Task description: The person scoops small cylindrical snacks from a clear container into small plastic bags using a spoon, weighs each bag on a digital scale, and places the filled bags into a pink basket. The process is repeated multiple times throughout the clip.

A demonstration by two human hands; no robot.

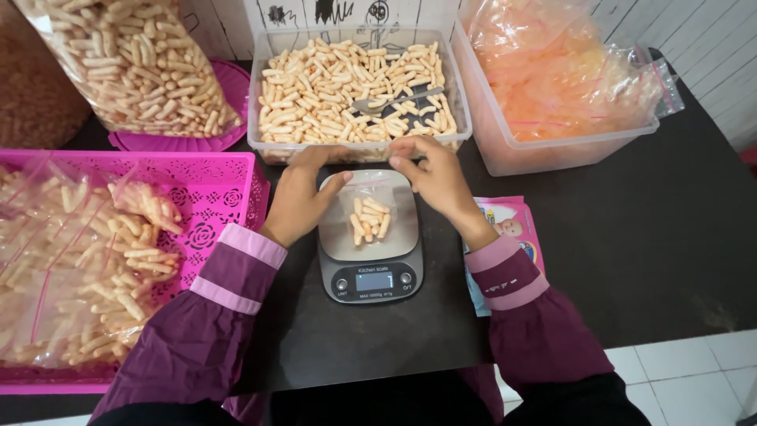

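My left hand (302, 199) and right hand (432, 177) pinch the top of a little clear bag (369, 213) of snack sticks on the scale (371, 272), near me. If I let go, the bag could tip and spill sticks onto the bench (646, 237).

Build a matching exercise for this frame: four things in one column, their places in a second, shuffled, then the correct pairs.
Things:
1. small clear bag
2. metal spoon
3. pink basket
4. kitchen scale

Places:
A. in the clear tub of snack sticks
B. on the dark table, between the left hand and right hand
C. on the scale's platform
D. at the left, holding filled bags

Pairs: 1-C, 2-A, 3-D, 4-B
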